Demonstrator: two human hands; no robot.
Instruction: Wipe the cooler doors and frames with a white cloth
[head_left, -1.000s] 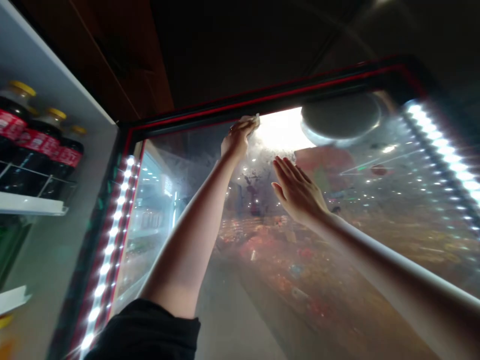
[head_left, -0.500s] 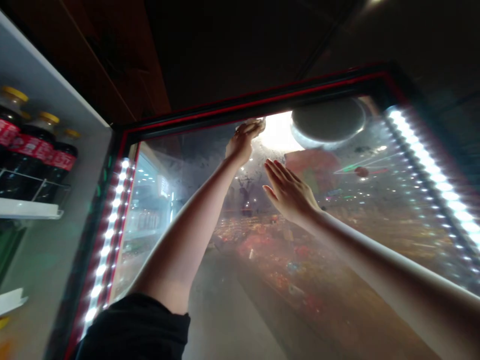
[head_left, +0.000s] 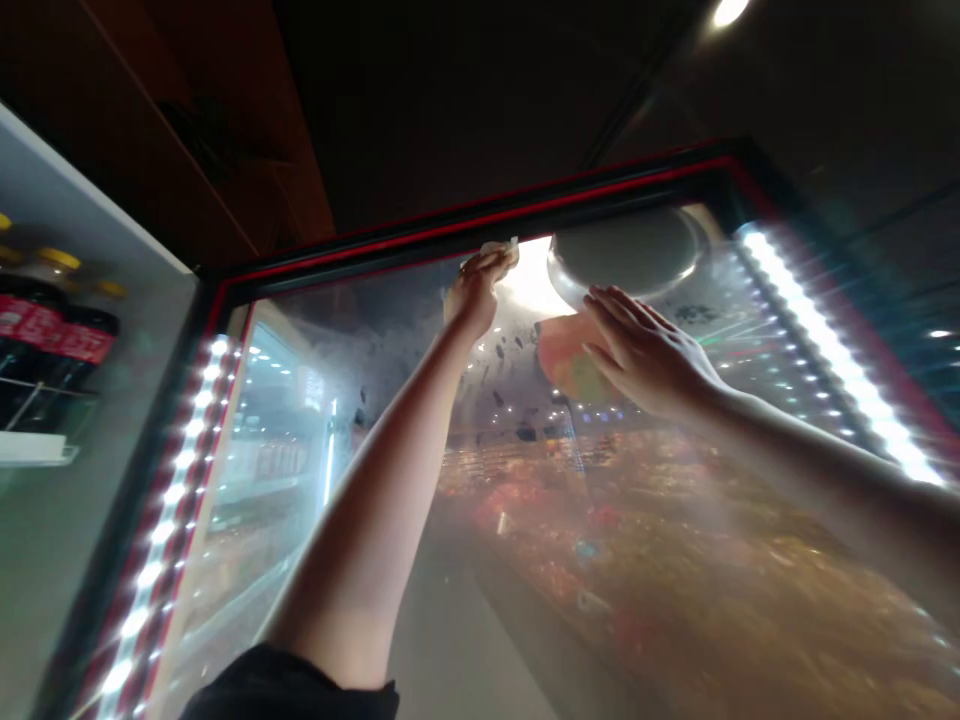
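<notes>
Two hands (head_left: 474,292) (head_left: 652,358), one cloth (head_left: 514,243), two light strips (head_left: 162,532) (head_left: 831,340)

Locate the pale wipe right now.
Head view, upper middle: the pale wipe is in the left hand, just below the red-striped top frame and left of the bright glare.

The glass pane (head_left: 367,330) is glossy but smeared, the black sleeve (head_left: 292,690) matt cloth.
</notes>
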